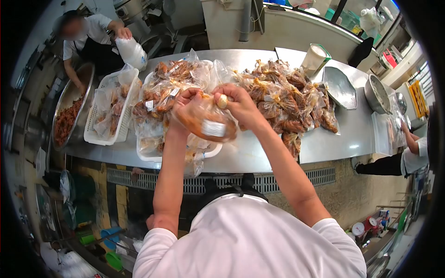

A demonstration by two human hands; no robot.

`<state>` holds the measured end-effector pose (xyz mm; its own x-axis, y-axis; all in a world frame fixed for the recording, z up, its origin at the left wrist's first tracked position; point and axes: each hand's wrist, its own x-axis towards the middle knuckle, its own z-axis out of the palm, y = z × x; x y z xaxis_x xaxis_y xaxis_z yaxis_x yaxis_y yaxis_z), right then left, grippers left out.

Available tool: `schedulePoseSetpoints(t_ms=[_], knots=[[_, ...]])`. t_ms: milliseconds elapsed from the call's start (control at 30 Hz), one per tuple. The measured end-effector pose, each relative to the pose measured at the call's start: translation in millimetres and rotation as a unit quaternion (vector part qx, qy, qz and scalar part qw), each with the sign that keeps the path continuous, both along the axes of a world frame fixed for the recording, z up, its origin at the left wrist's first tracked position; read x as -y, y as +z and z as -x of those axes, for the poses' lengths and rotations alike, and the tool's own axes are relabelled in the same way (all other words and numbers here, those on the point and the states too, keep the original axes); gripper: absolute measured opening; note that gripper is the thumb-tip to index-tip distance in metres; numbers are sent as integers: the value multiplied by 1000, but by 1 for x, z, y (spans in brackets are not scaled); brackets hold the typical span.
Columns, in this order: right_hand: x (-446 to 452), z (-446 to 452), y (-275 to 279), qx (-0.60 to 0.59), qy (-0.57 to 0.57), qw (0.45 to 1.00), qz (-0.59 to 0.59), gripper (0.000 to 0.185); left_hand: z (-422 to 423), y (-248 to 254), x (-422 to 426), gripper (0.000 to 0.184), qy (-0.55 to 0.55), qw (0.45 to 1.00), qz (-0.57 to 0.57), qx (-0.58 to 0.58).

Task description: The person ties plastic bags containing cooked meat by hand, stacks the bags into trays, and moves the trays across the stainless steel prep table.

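Between my two hands, above the steel table's near side, hangs a clear plastic bag of brown food (197,121) with a white label. My left hand (186,101) is closed on the upper left of the bag. Fingers pinched at the bag's top right, my right hand (235,103) wears or holds something small and pale that I cannot make out. Behind my left hand, more bags fill a white basket (218,150). To the right of my right hand lies a pile of tied bags of brown food (282,95).
On the left, a person (95,41) holds a white bag (132,52) over a white crate (88,132) and reaches into a large metal bowl (88,76). A metal tray (340,88), a tub (315,58) and a pot (378,95) stand right. Another person (412,153) is far right.
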<state>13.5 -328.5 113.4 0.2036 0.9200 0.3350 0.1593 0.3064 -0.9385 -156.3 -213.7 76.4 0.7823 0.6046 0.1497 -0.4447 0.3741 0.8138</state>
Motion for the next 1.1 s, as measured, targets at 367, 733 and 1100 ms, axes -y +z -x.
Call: schedulePoseSetpoints(t_ms=[367, 733, 1100], knots=[[15, 18, -53, -105, -187, 976, 41, 12, -39, 6, 80, 52, 384, 721, -525, -239], [63, -18, -47, -216, 32, 972, 85, 13, -39, 3, 76, 13, 221, 864, -411, -191], [128, 7, -77, 67, -294, 953, 13, 23, -65, -32, 148, 6, 112, 892, -402, -174]])
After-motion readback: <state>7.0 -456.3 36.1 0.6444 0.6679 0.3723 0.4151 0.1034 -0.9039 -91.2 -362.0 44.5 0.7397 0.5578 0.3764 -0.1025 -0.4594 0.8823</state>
